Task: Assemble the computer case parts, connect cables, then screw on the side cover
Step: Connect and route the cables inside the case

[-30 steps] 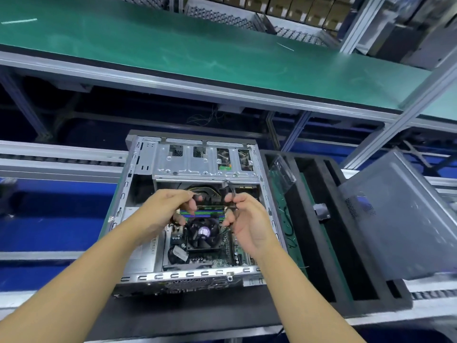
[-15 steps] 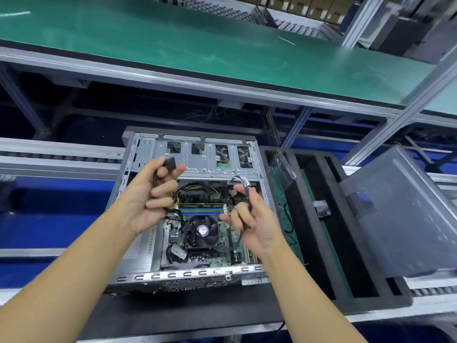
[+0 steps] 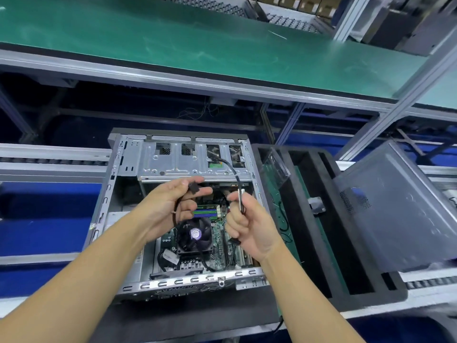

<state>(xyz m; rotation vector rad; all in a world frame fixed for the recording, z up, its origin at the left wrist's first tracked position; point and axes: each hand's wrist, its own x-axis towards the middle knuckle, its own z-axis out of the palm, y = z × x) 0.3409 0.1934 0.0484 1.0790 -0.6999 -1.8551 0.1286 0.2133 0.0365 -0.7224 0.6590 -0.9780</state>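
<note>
Case (image 3: 128, 169) lies open on its side before me, motherboard up, so the sockets are within reach. My left hand (image 3: 170, 206) pinches a black connector (image 3: 193, 188) above the fan (image 3: 195, 235). My right hand (image 3: 249, 226) is closed on a grey cable (image 3: 233, 170) running to the drive cage (image 3: 178, 162), presumably to route it. Cover (image 3: 395, 214) leans well apart at right, not yet fitted.
</note>
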